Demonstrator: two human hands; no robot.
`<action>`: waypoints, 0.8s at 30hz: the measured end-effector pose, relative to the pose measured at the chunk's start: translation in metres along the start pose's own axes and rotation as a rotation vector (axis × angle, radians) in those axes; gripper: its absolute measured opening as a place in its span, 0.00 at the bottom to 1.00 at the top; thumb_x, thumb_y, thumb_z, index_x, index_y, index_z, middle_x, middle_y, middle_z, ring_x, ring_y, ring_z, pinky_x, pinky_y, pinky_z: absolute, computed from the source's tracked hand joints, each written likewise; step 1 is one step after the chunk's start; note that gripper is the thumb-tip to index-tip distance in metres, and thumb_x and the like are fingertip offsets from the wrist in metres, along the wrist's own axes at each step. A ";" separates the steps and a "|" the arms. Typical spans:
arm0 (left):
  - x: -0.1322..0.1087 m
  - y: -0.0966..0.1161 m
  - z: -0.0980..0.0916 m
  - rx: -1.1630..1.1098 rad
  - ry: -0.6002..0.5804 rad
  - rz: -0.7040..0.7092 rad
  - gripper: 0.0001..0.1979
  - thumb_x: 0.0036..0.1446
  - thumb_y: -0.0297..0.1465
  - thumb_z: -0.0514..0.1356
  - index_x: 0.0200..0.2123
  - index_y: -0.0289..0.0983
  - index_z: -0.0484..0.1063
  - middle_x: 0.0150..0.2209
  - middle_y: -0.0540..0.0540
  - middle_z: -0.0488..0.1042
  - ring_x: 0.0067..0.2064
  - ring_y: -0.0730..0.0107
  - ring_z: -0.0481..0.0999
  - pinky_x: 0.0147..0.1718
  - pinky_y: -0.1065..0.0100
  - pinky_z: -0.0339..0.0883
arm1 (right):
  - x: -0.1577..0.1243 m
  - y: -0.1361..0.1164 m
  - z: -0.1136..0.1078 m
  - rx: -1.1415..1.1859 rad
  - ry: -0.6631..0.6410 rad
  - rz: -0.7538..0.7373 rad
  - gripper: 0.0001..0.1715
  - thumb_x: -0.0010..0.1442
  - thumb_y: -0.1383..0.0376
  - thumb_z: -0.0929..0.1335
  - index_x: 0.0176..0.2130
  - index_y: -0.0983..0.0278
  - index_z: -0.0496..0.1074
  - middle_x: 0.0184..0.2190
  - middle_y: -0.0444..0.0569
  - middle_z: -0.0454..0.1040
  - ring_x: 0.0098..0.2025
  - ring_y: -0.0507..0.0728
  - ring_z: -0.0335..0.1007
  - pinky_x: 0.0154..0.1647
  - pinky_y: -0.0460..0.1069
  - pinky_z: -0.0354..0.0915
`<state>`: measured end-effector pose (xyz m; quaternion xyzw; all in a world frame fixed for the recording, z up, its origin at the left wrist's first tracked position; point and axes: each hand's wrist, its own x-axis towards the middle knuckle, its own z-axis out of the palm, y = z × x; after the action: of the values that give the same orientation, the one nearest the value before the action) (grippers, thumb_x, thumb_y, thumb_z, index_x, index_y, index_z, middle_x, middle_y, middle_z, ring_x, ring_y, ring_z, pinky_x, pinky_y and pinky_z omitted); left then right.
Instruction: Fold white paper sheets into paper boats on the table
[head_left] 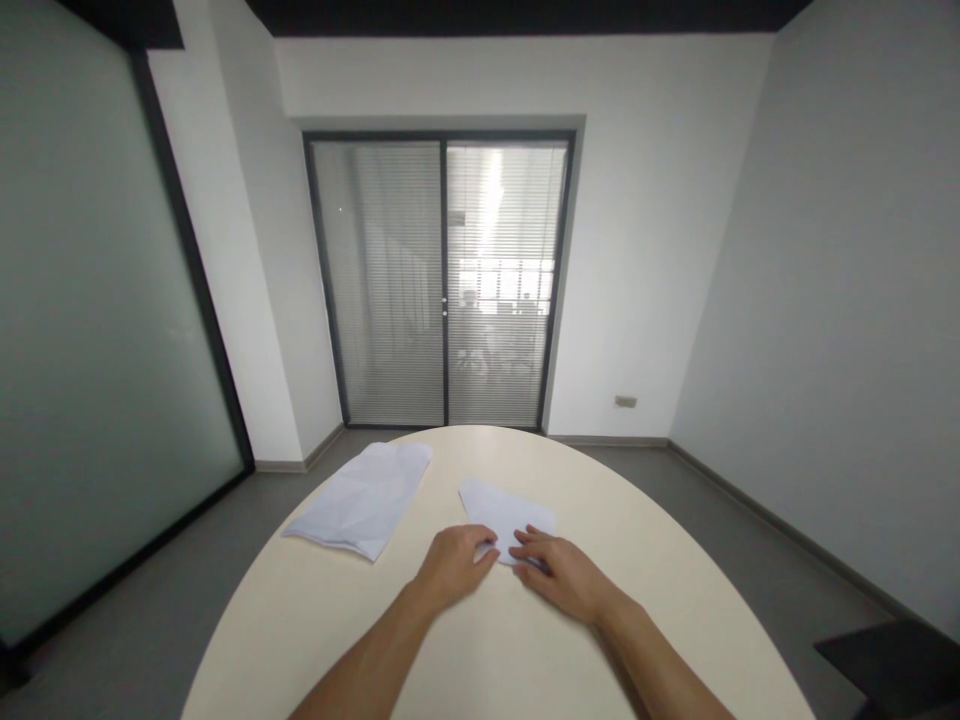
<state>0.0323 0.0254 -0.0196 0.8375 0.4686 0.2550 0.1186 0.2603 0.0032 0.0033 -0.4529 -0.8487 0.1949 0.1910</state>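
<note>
In the head view, a pale, round-edged table [487,655] fills the lower middle of the frame, bearing two pieces of white paper. The smaller one, a folded sheet of paper [506,503], lies just below the frame's centre, with both hands at its near side.

The left hand [457,562] comes up from the bottom left; its thumb and index finger curve toward each other at the sheet's near-left edge, and I cannot tell whether they pinch a fold. The right hand [568,577] reaches in from the lower right, fingers spread and resting on the sheet's near-right part, thumb by the near edge. Together the hands cover some of that near side.

Left of centre, well apart from the folded sheet, a larger creased paper [367,495] lies along the table's rim, its surface wrinkled.

Beyond the table, at upper centre, stands a dark-framed glass door [386,290] with slatted blinds, its right-hand panel bright. A frosted glass partition [97,330] takes up the left of the frame. On the white wall [652,230] right of the door, a small wall plate [625,401] sits low, above a grey skirting board [615,441]. A dark, flat-topped object [892,655], too cropped to identify, occupies the lower right corner above the grey floor [757,560].
</note>
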 end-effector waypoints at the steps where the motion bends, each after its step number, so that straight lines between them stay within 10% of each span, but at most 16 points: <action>1: 0.000 0.000 0.000 -0.003 -0.011 0.013 0.13 0.62 0.37 0.57 0.47 0.43 0.76 0.46 0.50 0.79 0.47 0.64 0.76 0.50 0.68 0.65 | 0.001 0.001 0.001 0.006 0.011 0.010 0.25 0.63 0.51 0.63 0.54 0.59 0.74 0.60 0.53 0.68 0.66 0.63 0.56 0.66 0.60 0.53; 24: 0.005 0.009 -0.007 0.170 -0.070 -0.084 0.11 0.67 0.33 0.51 0.42 0.41 0.73 0.45 0.47 0.76 0.44 0.65 0.76 0.43 0.69 0.65 | 0.003 0.007 0.004 -0.037 0.135 0.089 0.24 0.61 0.57 0.63 0.55 0.60 0.72 0.50 0.52 0.77 0.52 0.62 0.72 0.57 0.55 0.63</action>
<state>0.0371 0.0248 -0.0084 0.8326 0.5186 0.1797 0.0739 0.2618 0.0085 -0.0037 -0.5058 -0.8165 0.1566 0.2304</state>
